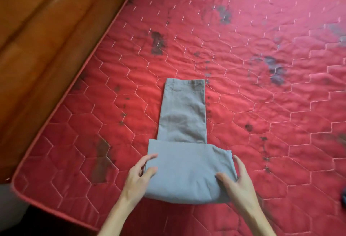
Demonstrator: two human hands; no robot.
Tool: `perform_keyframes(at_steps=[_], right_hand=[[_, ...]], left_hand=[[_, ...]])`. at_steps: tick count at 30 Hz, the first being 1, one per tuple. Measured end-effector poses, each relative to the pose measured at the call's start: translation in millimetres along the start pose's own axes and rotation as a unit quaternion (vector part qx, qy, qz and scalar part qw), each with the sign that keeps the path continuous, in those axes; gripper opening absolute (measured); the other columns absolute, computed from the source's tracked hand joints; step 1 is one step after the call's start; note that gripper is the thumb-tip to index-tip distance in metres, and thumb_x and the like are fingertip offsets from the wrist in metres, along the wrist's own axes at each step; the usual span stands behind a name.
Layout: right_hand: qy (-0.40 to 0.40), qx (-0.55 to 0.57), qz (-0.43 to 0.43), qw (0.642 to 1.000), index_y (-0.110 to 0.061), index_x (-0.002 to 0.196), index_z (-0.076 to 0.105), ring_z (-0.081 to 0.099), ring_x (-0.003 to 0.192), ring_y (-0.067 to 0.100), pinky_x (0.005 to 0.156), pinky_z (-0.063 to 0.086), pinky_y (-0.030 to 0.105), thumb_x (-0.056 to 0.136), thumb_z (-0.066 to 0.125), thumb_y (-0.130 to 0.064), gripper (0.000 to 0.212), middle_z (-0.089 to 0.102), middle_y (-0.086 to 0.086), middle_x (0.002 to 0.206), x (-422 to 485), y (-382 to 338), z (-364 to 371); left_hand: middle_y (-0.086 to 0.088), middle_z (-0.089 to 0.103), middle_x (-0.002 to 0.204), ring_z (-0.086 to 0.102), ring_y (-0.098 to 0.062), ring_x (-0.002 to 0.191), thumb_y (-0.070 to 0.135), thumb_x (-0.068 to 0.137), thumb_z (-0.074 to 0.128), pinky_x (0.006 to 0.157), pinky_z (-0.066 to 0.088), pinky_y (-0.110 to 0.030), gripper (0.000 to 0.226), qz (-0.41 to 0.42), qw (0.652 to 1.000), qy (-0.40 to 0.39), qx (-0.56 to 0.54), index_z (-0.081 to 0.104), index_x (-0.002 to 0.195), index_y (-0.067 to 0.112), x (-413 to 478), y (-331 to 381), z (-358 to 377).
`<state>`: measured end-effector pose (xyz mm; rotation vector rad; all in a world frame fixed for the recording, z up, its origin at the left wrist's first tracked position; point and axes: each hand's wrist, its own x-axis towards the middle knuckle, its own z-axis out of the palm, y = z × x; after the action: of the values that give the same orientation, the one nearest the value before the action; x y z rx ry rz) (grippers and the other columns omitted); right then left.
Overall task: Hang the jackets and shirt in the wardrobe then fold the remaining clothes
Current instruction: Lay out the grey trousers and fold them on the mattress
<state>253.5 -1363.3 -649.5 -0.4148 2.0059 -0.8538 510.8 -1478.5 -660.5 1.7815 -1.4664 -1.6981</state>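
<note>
Near the front edge of the red quilted mattress (262, 104) lies a pair of grey trousers (184, 172), and both hands are on them. The garment's long axis runs from near to far, leaning a little to the right at the far end. The near part is doubled over into a thick, wide block, and a narrower strip of leg reaches away from it to a hemmed end far up the bed.

The left hand (139, 175) holds the block's left edge and the right hand (240, 181) holds its right edge, so the two sit level with each other and neither is nearer. On each side the thumb lies on top of the cloth. The fingers (238, 164) run along or under the edge, so each hand pinches the fold; how far they reach underneath cannot be seen.

Everything unfolded lies straight ahead of the fingers, on the far side of the block. The next fold therefore looks like a turn of the block away from the person along that axis, with both hands moving evenly so the edges stay square over the narrower leg.

A wooden bed frame (46, 39) borders the mattress on the left, and a dark item (343, 196) shows at the right edge.
</note>
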Motion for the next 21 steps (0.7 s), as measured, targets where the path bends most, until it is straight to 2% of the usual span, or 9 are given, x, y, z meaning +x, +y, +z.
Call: perform_keyframes(at_steps=[2, 4, 6, 9, 12, 14, 17, 19, 21], right_hand=[[0.005, 0.034, -0.032, 0.999, -0.031, 0.13, 0.057, 0.06, 0.106, -0.004, 0.085, 0.048, 0.017, 0.086, 0.072, -0.013, 0.05, 0.063, -0.015, 0.121, -10.7, -17.7, -13.1], [-0.001, 0.069, -0.047, 0.997, -0.034, 0.118, 0.064, 0.058, 0.097, -0.01, 0.074, 0.043, 0.014, 0.09, 0.069, -0.019, 0.033, 0.064, -0.021, 0.115, -12.2, -36.1, -22.4], [-0.009, 0.101, -0.054, 0.993, -0.035, 0.115, 0.067, 0.056, 0.104, -0.006, 0.076, 0.041, 0.017, 0.091, 0.067, -0.024, 0.027, 0.065, -0.02, 0.114, -4.0, -53.2, -24.7], [-0.017, 0.094, -0.072, 0.993, -0.032, 0.125, 0.061, 0.055, 0.113, -0.005, 0.083, 0.046, 0.021, 0.09, 0.069, -0.025, 0.037, 0.062, -0.019, 0.118, 27.1, -70.0, -14.4], [-0.031, 0.085, -0.095, 0.991, -0.028, 0.131, 0.054, 0.062, 0.1, -0.011, 0.077, 0.048, 0.013, 0.088, 0.072, -0.015, 0.049, 0.064, -0.014, 0.114, 69.5, -81.5, 1.2], [-0.022, 0.05, -0.104, 0.993, -0.025, 0.136, 0.052, 0.063, 0.105, 0.004, 0.08, 0.048, 0.016, 0.085, 0.072, -0.012, 0.056, 0.063, -0.006, 0.12, 100.3, -81.8, 11.6], [-0.032, -0.016, -0.108, 0.993, -0.026, 0.138, 0.05, 0.063, 0.104, 0.01, 0.085, 0.05, 0.023, 0.083, 0.068, -0.008, 0.061, 0.062, -0.003, 0.122, 139.0, -71.2, 26.5], [-0.045, -0.108, -0.122, 0.986, -0.024, 0.137, 0.052, 0.062, 0.111, 0.017, 0.092, 0.05, 0.032, 0.083, 0.064, -0.007, 0.058, 0.063, -0.002, 0.121, 155.8, -58.3, 37.4], [0.021, -0.274, -0.169, 0.946, -0.015, 0.13, 0.056, 0.055, 0.122, 0.034, 0.098, 0.046, 0.042, 0.078, 0.062, -0.004, 0.054, 0.057, 0.013, 0.132, 165.2, -44.3, 50.8]], left_hand=[[0.007, 0.071, 0.1, 0.059, -0.005, 0.095, 0.049, 0.074, 0.06, 0.086, 0.041, -0.02, 0.04, 0.031, 0.999, -0.027, -0.004, 0.073, 0.108, 0.034, -16.0, 17.8, -8.1], [0.012, 0.072, 0.108, 0.059, 0.004, 0.106, 0.051, 0.083, 0.061, 0.092, 0.038, -0.013, 0.038, 0.045, 0.998, -0.036, -0.031, 0.074, 0.107, 0.024, -21.6, 35.5, -13.1], [0.017, 0.07, 0.117, 0.059, 0.002, 0.114, 0.057, 0.089, 0.053, 0.1, 0.042, -0.026, 0.044, 0.044, 0.997, -0.035, -0.046, 0.071, 0.114, 0.025, -11.0, 49.9, -12.7], [0.009, 0.073, 0.107, 0.069, -0.01, 0.097, 0.07, 0.078, 0.052, 0.088, 0.054, -0.043, 0.056, 0.035, 0.998, 0.003, -0.051, 0.069, 0.112, 0.029, 27.2, 65.2, -3.6], [0.015, 0.073, 0.099, 0.066, -0.004, 0.097, 0.06, 0.084, 0.064, 0.091, 0.051, -0.032, 0.038, 0.056, 0.995, 0.059, 0.06, 0.067, 0.107, 0.03, 74.0, 70.0, 5.8], [0.016, 0.069, 0.101, 0.063, -0.007, 0.1, 0.057, 0.087, 0.064, 0.087, 0.045, -0.026, 0.035, 0.054, 0.987, 0.072, 0.134, 0.065, 0.109, 0.03, 104.6, 67.2, 11.5], [-0.005, 0.062, 0.112, 0.058, -0.025, 0.112, 0.055, 0.088, 0.063, 0.09, 0.042, -0.032, 0.049, 0.061, 0.969, 0.072, 0.228, 0.059, 0.118, 0.017, 142.6, 55.0, 23.3], [-0.014, 0.047, 0.137, 0.046, -0.031, 0.13, 0.05, 0.091, 0.061, 0.106, 0.037, -0.036, 0.072, 0.044, 0.957, 0.036, 0.285, 0.036, 0.148, 0.014, 159.3, 40.2, 33.9], [-0.019, 0.022, 0.159, 0.03, -0.036, 0.143, 0.046, 0.095, 0.055, 0.117, 0.03, -0.044, 0.084, 0.081, 0.917, 0.062, 0.386, 0.011, 0.159, 0.016, 164.4, 26.0, 46.1]])
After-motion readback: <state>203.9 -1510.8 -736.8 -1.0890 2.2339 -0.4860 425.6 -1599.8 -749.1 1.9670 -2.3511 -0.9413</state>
